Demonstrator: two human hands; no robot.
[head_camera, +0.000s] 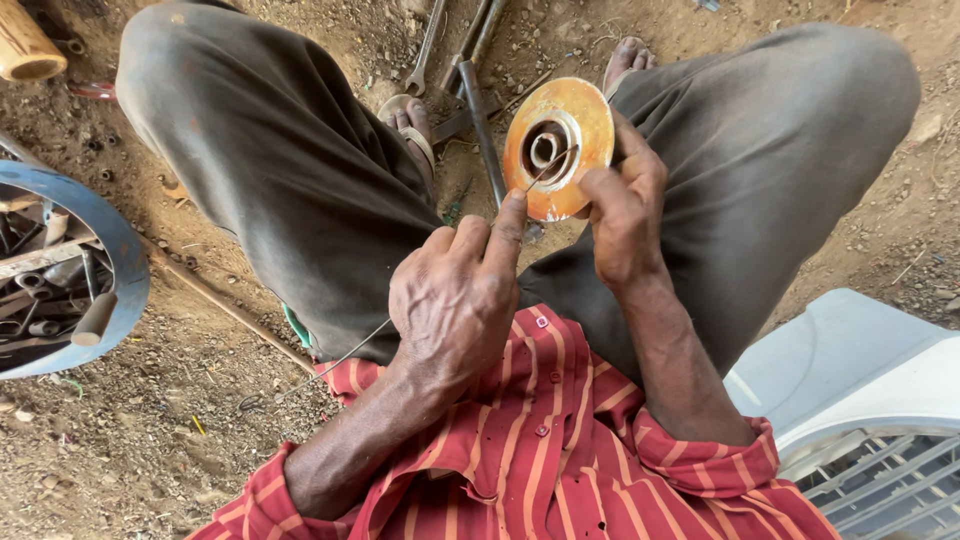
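My right hand (622, 214) grips the lower right edge of a rusty orange metal disc (574, 118) with a round hub opening in its middle. The disc is held upright between my knees. My left hand (458, 296) is closed around a thin metal wire (548, 168), index finger stretched along it. The wire's tip pokes into the disc's hub. Its long tail (340, 362) runs back under my left wrist toward the ground. I sit with grey trousers and a red striped shirt.
A blue round tub (118, 262) of metal scrap stands at the left. Wrenches (426, 48) and a dark metal rod (482, 122) lie on the dirt between my sandalled feet. A white plastic chair (850, 380) is at the lower right. A thin stick (225, 308) lies on the ground.
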